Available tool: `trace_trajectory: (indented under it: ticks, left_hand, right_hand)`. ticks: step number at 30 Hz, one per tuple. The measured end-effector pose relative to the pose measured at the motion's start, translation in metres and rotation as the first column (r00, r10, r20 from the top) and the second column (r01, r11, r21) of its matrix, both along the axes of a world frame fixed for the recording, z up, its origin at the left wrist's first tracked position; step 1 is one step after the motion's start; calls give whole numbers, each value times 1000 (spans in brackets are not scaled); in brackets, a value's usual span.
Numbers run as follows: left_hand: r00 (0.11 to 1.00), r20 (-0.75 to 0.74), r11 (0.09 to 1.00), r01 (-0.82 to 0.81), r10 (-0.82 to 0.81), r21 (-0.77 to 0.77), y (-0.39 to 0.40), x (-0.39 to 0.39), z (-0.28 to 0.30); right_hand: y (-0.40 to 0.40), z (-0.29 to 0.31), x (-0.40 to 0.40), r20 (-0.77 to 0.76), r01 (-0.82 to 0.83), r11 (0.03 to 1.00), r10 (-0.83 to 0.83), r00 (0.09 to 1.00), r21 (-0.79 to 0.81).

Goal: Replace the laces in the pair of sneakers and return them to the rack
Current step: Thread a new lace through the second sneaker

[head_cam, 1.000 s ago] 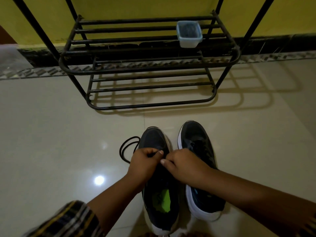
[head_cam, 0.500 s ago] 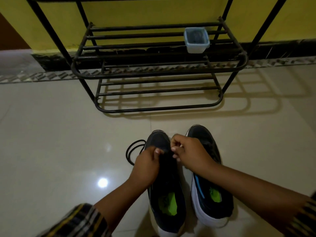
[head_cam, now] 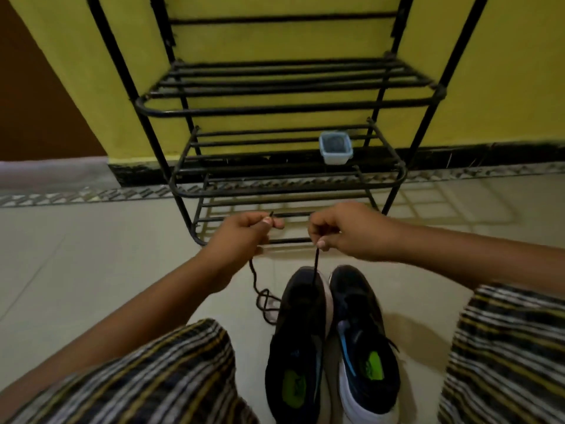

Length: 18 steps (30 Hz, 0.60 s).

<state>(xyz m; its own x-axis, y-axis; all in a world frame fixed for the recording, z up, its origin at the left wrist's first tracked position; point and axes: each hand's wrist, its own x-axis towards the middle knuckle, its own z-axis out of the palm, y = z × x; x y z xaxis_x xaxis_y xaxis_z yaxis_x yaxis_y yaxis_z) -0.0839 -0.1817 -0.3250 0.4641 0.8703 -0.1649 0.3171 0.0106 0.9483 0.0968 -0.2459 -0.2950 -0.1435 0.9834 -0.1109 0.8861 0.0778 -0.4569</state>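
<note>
One black lace is held up by two hands. The right hand pinches one end between thumb and fingers, and from this pinch the lace goes straight down into the front of the left sneaker. The left hand pinches the other end, whose tip sticks out above the fingers; below this pinch the lace hangs loose and falls in a small tangle on the floor, just beside the left sneaker. There are two sneakers, below both hands, side by side and touching. Both are dark with white soles and a green patch inside (the right sneaker also shows a blue stripe). Beyond the hands stands one black metal rack against the yellow wall, with one small pale container on a lower shelf.
</note>
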Motion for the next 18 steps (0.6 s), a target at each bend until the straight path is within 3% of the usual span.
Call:
trace_trajectory:
  ticks: [8, 12, 18]
  left_hand:
    - [997, 79, 972, 2, -22, 236, -8, 5, 104]
    - [992, 123, 938, -38, -5, 344, -12, 10, 150]
    - [979, 180, 906, -157, 92, 393, -19, 20, 189]
  right_hand:
    - [-14, 133, 4, 22, 76, 967, -83, 996, 242]
    - [-22, 187, 4, -200, 208, 934, -153, 968, 290]
    - [-29, 225, -8, -472, 353, 925, -251, 845, 140]
